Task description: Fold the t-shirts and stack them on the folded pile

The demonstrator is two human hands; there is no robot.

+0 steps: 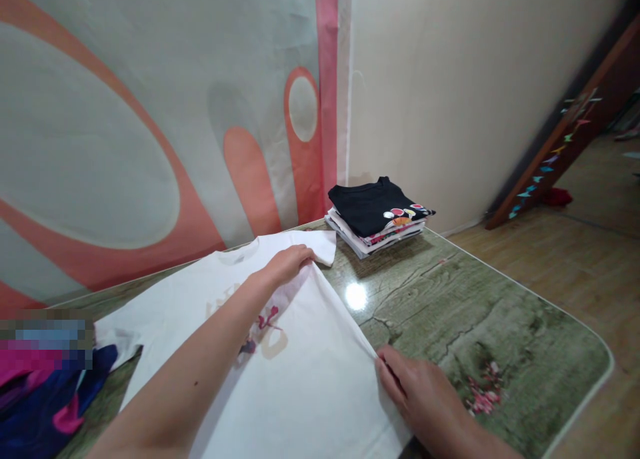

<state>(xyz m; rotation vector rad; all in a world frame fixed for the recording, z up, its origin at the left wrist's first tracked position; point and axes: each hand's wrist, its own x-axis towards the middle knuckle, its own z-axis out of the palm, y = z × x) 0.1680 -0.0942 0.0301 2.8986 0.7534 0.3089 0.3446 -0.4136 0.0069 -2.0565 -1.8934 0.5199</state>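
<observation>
A white T-shirt (320, 359) with a printed design on its chest lies spread over the table, its neckline toward the wall. My left hand (293, 262) reaches across the shirt and is closed on its right edge, just below the sleeve. Lower along that same edge, my right hand (417, 386) pinches the fabric between thumb and fingers. Between the two hands the edge is drawn into a straight line, slightly raised. My left forearm covers part of the print.
Folded clothes (373, 246) are stacked at the table's far corner, a black T-shirt (370, 206) on top. Dark blue and pink clothing (65, 399) lies at the left. The green wood-patterned table (480, 326) has a pale rounded edge. A wall stands behind.
</observation>
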